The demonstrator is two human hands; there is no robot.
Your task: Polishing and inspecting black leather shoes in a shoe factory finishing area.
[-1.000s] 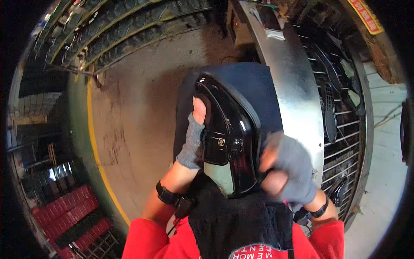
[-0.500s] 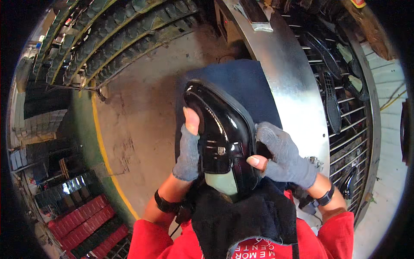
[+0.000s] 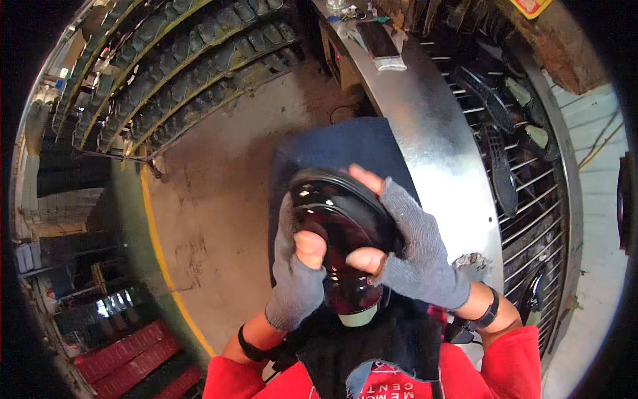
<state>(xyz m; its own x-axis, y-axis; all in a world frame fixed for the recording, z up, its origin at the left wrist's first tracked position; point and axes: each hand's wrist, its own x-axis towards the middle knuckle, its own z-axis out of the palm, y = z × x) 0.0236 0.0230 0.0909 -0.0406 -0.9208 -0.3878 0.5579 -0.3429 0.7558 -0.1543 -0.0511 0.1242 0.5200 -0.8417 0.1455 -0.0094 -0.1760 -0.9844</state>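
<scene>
A glossy black shoe (image 3: pixel 340 229) is held over my lap, toe pointing away from me. A pale green form (image 3: pixel 359 318) shows at its heel opening. My left hand (image 3: pixel 296 282), in a grey fingerless glove, is closed along the left side, thumb on the upper. On the right side, my right hand (image 3: pixel 422 259) grips the shoe, with its thumb on the upper and a fingertip near the toe. Its other fingers are mostly hidden. Dark blue cloth (image 3: pixel 355 139) lies under the shoe, and a black cloth (image 3: pixel 399 339) hangs in front of my red shirt.
A metal worktop (image 3: pixel 442 153) runs along the right, bearing a dark flat block (image 3: pixel 377 41). Beyond it, a barred rack (image 3: pixel 531 226) holds soles (image 3: pixel 498 169) and other shoe parts. Shelves of dark forms (image 3: pixel 193 50) stand at far left; red stacked pieces (image 3: pixel 129 356) lie lower left.
The shoe has tilted, so the toe shows more and the side less. My left thumb has come onto the upper, and my right hand has shifted toward the toe.
</scene>
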